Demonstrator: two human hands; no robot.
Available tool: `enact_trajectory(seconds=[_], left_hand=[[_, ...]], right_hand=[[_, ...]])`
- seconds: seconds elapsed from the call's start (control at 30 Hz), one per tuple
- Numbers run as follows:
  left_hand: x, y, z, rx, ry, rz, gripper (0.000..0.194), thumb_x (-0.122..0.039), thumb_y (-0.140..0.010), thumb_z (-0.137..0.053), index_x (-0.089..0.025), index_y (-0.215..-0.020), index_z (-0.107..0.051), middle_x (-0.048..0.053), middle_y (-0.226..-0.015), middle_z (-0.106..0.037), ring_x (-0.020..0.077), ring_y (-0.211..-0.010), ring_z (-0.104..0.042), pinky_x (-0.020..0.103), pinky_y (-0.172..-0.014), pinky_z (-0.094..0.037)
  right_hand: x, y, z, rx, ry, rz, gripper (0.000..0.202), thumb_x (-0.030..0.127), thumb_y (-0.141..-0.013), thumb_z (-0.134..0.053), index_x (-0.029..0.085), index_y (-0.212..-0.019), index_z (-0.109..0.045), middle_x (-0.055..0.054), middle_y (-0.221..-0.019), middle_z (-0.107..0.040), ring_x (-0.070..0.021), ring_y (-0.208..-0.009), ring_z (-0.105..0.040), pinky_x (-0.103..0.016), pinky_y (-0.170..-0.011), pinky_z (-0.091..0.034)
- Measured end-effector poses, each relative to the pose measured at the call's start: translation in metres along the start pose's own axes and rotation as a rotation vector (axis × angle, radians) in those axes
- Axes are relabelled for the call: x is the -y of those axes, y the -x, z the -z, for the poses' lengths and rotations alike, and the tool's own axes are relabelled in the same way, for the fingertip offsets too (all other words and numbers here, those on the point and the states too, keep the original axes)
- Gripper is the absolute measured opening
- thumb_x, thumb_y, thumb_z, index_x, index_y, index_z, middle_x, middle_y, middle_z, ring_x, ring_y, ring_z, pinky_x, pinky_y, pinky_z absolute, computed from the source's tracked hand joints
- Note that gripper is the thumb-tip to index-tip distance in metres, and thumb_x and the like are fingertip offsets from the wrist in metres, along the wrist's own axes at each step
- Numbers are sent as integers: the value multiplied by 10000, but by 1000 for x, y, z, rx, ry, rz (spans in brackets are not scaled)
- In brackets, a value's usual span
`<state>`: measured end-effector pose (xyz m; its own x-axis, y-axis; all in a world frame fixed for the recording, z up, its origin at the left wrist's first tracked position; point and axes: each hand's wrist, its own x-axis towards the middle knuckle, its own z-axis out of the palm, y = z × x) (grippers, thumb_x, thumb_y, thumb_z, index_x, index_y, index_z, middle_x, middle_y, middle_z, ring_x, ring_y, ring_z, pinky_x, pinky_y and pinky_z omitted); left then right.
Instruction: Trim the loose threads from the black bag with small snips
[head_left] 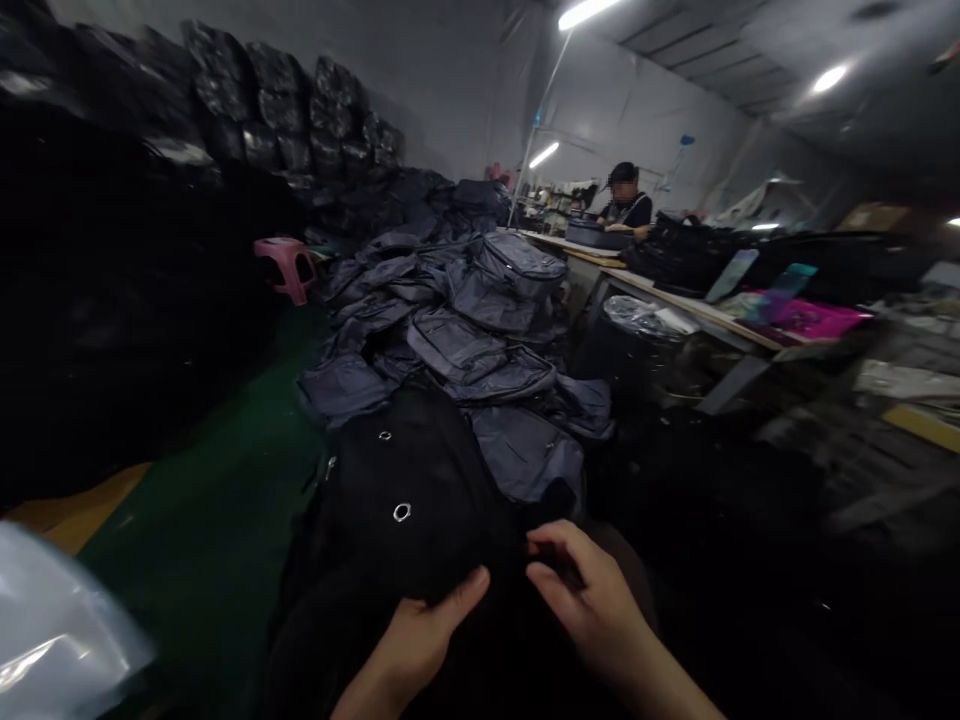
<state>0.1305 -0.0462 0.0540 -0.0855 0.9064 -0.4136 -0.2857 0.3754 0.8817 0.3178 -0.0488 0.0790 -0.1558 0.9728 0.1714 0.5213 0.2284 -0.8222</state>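
Observation:
A black backpack (420, 470) with two shiny metal eyelets lies in front of me, and a zip pull (331, 467) shows on its left side. My left hand (420, 635) is closed on the near part of it, thumb on top and the other fingers hidden by dark fabric. At the bag's right edge, my right hand (589, 590) holds its thumb and forefinger close together in a pinch. What lies between those fingertips is too dark and small to make out.
Grey backpacks (480, 350) are heaped just beyond. A pink stool (287, 265) stands left of the heap on the green floor (217, 480). Wrapped black bundles (277, 95) are stacked at the back left. To the right, a person (626, 205) works behind a long table (705, 312).

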Motion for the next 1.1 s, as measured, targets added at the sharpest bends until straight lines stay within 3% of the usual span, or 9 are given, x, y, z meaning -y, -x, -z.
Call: enact_trajectory(seconds=[0.1, 0.17, 0.23, 0.33, 0.5, 0.67, 0.87, 1.0, 1.1], left_hand=[[-18, 7, -10, 255, -51, 15, 445, -439, -562, -792, -162, -904, -727, 100, -1016, -714, 310, -1032, -619, 466, -994, -433], [-35, 5, -17, 354, -138, 13, 396, -418, -589, -782, -165, -889, -732, 100, -977, -725, 303, -1002, -635, 457, -983, -441], [-48, -2, -25, 387, -190, -46, 399, -384, -598, -786, -174, -931, -724, 93, -973, -726, 289, -988, -642, 442, -985, -441], [-51, -16, -45, 371, -35, -65, 486, -359, -627, -774, -188, -1069, -673, 80, -1047, -708, 263, -1004, -639, 409, -955, -472], [-34, -46, -80, 332, 231, 80, 496, -335, -673, -754, -159, -1120, -628, 102, -1057, -703, 238, -957, -661, 362, -903, -510], [-28, -75, -96, 336, 312, 282, 493, -351, -673, -751, -145, -1103, -628, 107, -981, -722, 249, -875, -684, 373, -840, -539], [5, -122, -87, 618, 428, 660, 405, -388, -743, -674, -88, -1015, -658, 151, -875, -727, 292, -829, -689, 415, -790, -547], [32, -149, -77, 578, 464, 616, 371, -317, -736, -695, -98, -1032, -647, 127, -852, -732, 265, -814, -694, 373, -788, -546], [38, -160, -75, 570, 459, 593, 403, -316, -730, -703, -102, -1064, -633, 126, -879, -730, 256, -815, -694, 363, -779, -548]], right_hand=[[11, -4, 9, -4, 45, 60, 171, 356, -842, -563, 218, -811, -468, 27, -686, -502, -118, -601, -467, -239, -564, -381], [15, -6, 16, -1, 36, 93, 216, 334, -877, -507, 210, -729, -410, 33, -658, -448, -107, -585, -418, -239, -552, -346], [14, -8, 22, -2, -2, 108, 250, 314, -902, -462, 206, -694, -375, 33, -658, -421, -102, -591, -395, -237, -557, -334], [4, -16, 26, -38, -44, 65, 270, 322, -908, -455, 207, -688, -351, 42, -643, -380, -99, -581, -358, -235, -542, -315], [-23, -35, 20, -138, -53, -74, 294, 343, -902, -455, 208, -666, -344, 51, -606, -339, -99, -559, -322, -235, -518, -294], [-44, -48, 19, -166, -105, -158, 285, 371, -905, -455, 206, -685, -380, 52, -601, -362, -100, -557, -348, -237, -531, -314], [-69, -61, 8, -117, -60, -228, 282, 380, -902, -464, 201, -694, -397, 44, -624, -388, -102, -577, -367, -235, -541, -324], [-90, -68, -12, -94, -7, -286, 294, 376, -896, -462, 201, -675, -378, 49, -607, -377, -99, -570, -346, -228, -532, -316], [-97, -72, -23, -137, 18, -334, 292, 383, -900, -453, 200, -680, -390, 46, -610, -391, -100, -578, -357, -231, -548, -327]])
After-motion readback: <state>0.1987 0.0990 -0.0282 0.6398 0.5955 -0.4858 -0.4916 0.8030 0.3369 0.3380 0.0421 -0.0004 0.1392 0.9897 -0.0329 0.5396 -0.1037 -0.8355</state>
